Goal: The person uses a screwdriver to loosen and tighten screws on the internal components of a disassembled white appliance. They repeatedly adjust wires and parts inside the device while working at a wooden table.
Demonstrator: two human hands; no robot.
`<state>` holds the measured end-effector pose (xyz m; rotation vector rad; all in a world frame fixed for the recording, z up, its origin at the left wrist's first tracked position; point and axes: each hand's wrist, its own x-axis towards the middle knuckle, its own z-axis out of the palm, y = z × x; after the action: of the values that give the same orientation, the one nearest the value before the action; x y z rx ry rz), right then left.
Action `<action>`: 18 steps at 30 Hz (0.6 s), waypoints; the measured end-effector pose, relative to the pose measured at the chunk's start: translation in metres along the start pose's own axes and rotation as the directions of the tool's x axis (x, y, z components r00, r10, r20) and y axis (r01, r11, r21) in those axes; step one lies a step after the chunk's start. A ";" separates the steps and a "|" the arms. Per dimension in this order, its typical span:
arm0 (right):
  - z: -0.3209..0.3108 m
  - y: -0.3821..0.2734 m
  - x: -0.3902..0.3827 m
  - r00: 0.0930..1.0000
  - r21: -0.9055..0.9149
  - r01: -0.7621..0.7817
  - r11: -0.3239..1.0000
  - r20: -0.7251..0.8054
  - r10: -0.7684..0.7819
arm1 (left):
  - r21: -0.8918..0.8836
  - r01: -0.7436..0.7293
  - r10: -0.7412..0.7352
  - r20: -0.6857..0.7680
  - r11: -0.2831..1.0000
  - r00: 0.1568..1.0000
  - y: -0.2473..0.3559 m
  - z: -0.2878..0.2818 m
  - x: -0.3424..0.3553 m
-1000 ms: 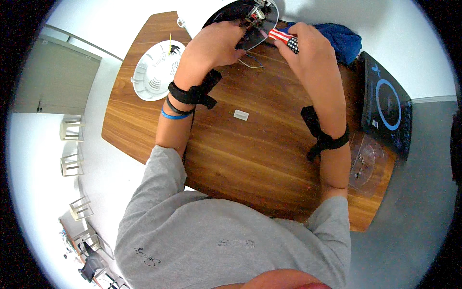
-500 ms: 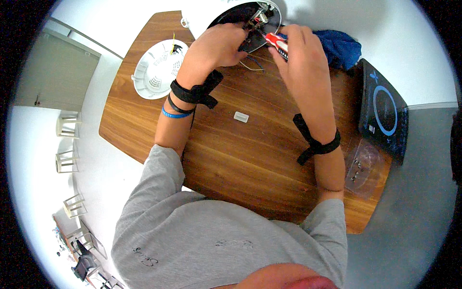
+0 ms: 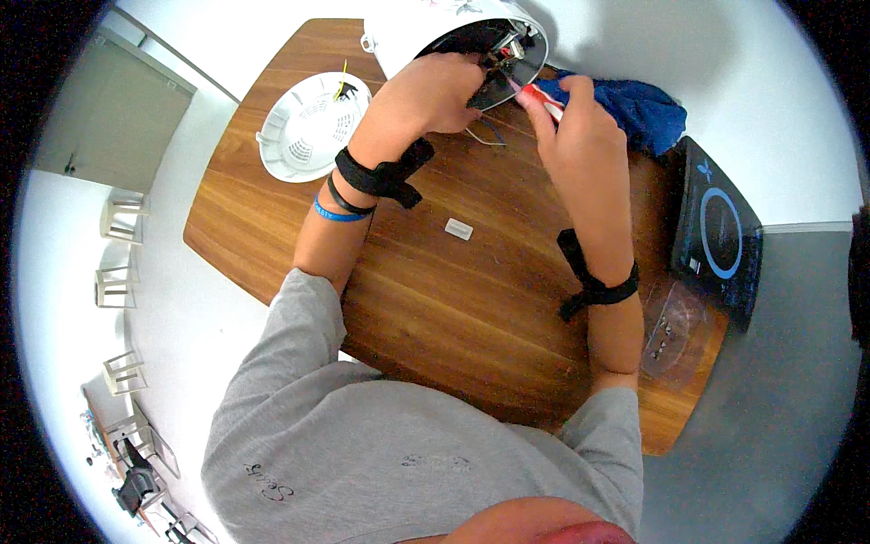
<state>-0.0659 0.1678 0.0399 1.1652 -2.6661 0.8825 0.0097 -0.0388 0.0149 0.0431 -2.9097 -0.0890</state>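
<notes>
A white rounded appliance, seemingly a rice cooker (image 3: 408,32), lies on its side at the far edge of the table, its open underside showing wiring and metal parts. My left hand (image 3: 435,93) reaches into the lower left of that opening with bent fingers; whatever they pinch is hidden. In my right hand (image 3: 580,127) is a screwdriver (image 3: 541,98) with a red and white handle, its shaft pointing into the opening among the parts. The tip cannot be made out. Beneath the opening, loose wires (image 3: 487,134) hang onto the wooden table (image 3: 471,308).
A white vented base cover (image 3: 304,136) with a yellow wire lies left of my left hand. Blue cloth (image 3: 643,113) is bunched behind my right hand. A black induction cooker (image 3: 720,231), a clear bag of screws (image 3: 671,335) and a small white plastic piece (image 3: 459,228) rest on the table.
The whole view has shifted slightly. Around the screwdriver's handle my right hand has changed its grip, the thumb now lying forward along it. My left hand stays at the opening.
</notes>
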 end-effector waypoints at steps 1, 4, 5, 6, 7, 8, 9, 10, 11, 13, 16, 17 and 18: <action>0.002 0.001 0.000 0.998 -0.054 0.046 0.997 -0.042 -0.049 | 0.004 0.000 0.000 0.015 1.000 1.000 0.000 -0.001 0.001; 0.004 0.009 -0.001 0.927 -0.224 0.265 0.938 -0.209 -0.312 | 0.015 -0.010 0.009 0.020 1.000 1.000 -0.001 0.001 0.000; 0.001 0.016 0.003 0.836 -0.294 0.380 0.877 -0.297 -0.462 | 0.022 -0.024 0.025 -0.008 0.999 1.000 -0.004 0.005 0.000; 0.000 0.017 0.004 0.798 -0.311 0.422 0.852 -0.318 -0.512 | 0.029 -0.039 0.040 -0.036 0.999 0.999 -0.006 0.007 -0.001; -0.001 0.019 0.004 0.757 -0.330 0.460 0.824 -0.340 -0.559 | 0.024 -0.015 0.015 -0.014 1.000 1.000 -0.006 0.008 -0.001; -0.003 0.019 0.002 0.796 -0.292 0.441 0.849 -0.311 -0.520 | 0.021 0.006 -0.006 0.004 1.000 1.000 -0.006 0.008 0.001; -0.004 0.019 0.000 0.831 -0.254 0.419 0.872 -0.279 -0.481 | 0.018 0.028 -0.029 0.023 0.999 0.999 -0.006 0.008 0.002; -0.005 0.013 0.001 0.931 -0.192 0.287 0.939 -0.173 -0.320 | 0.022 0.019 -0.020 0.016 1.000 1.000 -0.005 0.006 0.001; -0.008 0.003 0.002 0.988 -0.147 0.135 0.980 -0.057 -0.144 | 0.027 0.007 -0.007 0.011 1.000 1.000 -0.002 0.002 0.001; -0.007 0.001 0.004 0.993 -0.120 0.115 0.986 -0.026 -0.119 | 0.030 0.010 -0.011 0.013 1.000 1.000 0.000 -0.001 0.001; 0.000 0.019 0.007 0.833 -0.196 0.443 0.875 -0.272 -0.482 | 0.027 0.036 -0.038 0.062 0.999 0.997 0.002 -0.003 0.001; 0.001 0.022 0.011 0.771 -0.239 0.489 0.839 -0.332 -0.544 | 0.028 0.028 -0.031 0.098 0.999 0.995 0.002 -0.006 0.000; 0.000 0.023 0.010 0.807 -0.209 0.457 0.865 -0.311 -0.502 | 0.028 0.020 -0.023 0.134 0.999 0.991 0.002 -0.008 0.000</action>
<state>-0.0887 0.1733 0.0321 1.4019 -1.9693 0.7341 0.0113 -0.0371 0.0224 0.0758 -3.0459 -0.0592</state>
